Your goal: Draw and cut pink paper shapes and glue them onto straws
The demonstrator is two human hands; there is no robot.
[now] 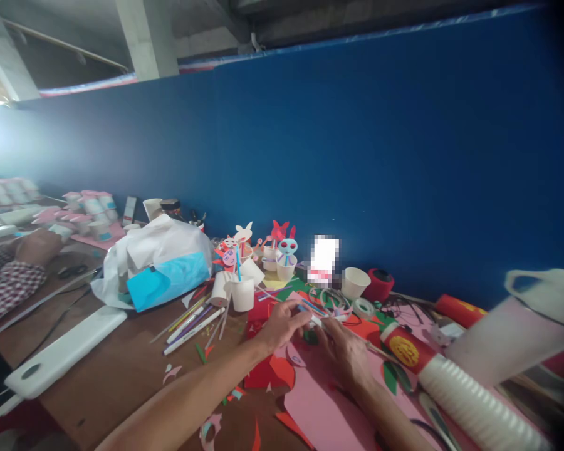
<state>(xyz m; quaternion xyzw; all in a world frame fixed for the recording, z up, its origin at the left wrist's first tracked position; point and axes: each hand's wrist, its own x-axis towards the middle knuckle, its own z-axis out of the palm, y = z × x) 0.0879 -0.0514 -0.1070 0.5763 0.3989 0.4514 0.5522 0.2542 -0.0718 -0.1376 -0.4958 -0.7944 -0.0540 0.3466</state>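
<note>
Head camera: left hand (282,324) pinches slim white stick (316,320) above craft table (89,369)

Fingertips pressed together near the stick's end hold it steady; the right hand (345,354), its grip loosely spread, sits just beside it over pink card (319,407), with paper-cup figures (286,266) and stacked white cups (474,401) nearby.

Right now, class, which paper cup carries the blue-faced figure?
The rightmost decorated cup, with red ears above its blue face; the others carry pink or white cut-outs.
</note>
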